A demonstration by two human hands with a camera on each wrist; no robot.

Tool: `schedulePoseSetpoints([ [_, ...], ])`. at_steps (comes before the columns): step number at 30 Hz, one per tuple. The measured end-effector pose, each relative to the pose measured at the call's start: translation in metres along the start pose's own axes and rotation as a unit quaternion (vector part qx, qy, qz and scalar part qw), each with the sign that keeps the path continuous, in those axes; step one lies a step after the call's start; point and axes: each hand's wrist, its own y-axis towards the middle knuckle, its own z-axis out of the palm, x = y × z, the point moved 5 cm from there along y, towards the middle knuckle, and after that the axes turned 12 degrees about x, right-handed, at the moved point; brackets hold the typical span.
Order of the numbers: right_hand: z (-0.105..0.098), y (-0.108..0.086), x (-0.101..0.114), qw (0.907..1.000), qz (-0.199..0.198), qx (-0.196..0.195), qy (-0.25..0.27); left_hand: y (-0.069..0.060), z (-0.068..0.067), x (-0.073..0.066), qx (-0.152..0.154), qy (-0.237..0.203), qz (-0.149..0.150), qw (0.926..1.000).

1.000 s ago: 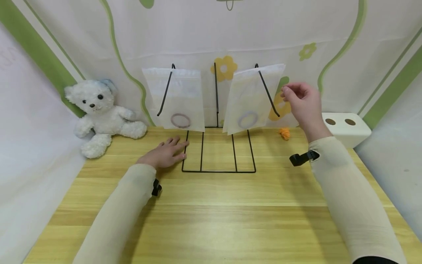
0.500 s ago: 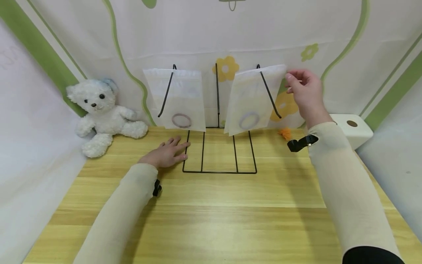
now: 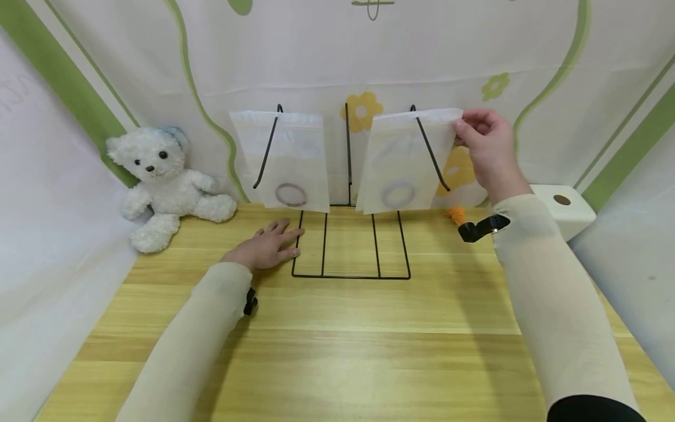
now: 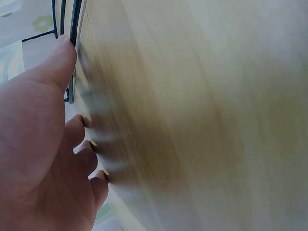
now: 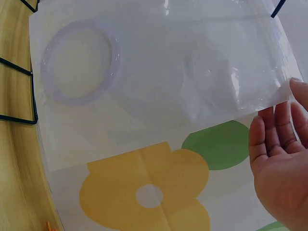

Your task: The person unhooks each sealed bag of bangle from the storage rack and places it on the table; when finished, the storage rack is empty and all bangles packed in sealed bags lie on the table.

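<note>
Head view: a person's right hand (image 3: pixel 490 146) pinches the upper outer corner of a clear plastic bag (image 3: pixel 396 152) between thumb and fingers; the right wrist view shows the thumb in front and fingertips behind the edge. From those fingers the bag reaches inward, hanging on an arm of a black wire rack (image 3: pixel 350 277), with a pale purple ring (image 5: pixel 115 55) low inside it.

The left hand (image 3: pixel 261 249) lies on the wooden table (image 3: pixel 337 340), fingers spread and holding nothing, its thumb touching the rack's base. Above and just beyond these fingers hangs a second bag (image 3: pixel 300 146) with a pinkish ring (image 3: pixel 277 196). A white teddy bear (image 3: pixel 171 187) sits beyond the left fingers, farther left. Below the right fingers is something small and orange (image 3: pixel 456 215), partly hidden; a white box (image 3: pixel 575 211) with a round hole stands to their right.
</note>
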Motion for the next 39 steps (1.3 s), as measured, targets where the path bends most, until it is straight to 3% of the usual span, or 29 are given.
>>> schedulePoseSetpoints([
  [7, -0.001, -0.004, 0.006, 0.9993, -0.02, 0.021, 0.024, -0.005, -0.003, -0.004, 0.0, -0.007, -0.005, 1.0],
  [10, 0.0, -0.005, 0.009, 0.9993, -0.013, 0.028, 0.019, -0.01, -0.006, -0.011, 0.002, -0.011, -0.001, 0.9999],
  [14, 0.001, -0.008, 0.012, 0.9995, 0.001, 0.031, 0.002, -0.009, -0.005, -0.01, 0.002, -0.011, 0.004, 0.9999],
  [16, 0.0, -0.009, 0.013, 0.9995, 0.002, 0.031, -0.003, -0.012, -0.007, -0.016, 0.005, -0.008, 0.002, 1.0],
  [22, -0.003, -0.014, 0.016, 0.9994, -0.023, 0.024, -0.011, -0.032, -0.02, -0.051, 0.024, 0.017, -0.019, 0.9994],
  [30, -0.003, -0.02, 0.021, 0.9967, -0.067, 0.021, -0.04, -0.031, -0.02, -0.049, 0.016, 0.018, -0.022, 0.9995],
  [39, -0.006, -0.028, 0.026, 0.9949, -0.078, 0.027, -0.058, -0.029, -0.019, -0.05, 0.021, 0.018, -0.026, 0.9993],
])
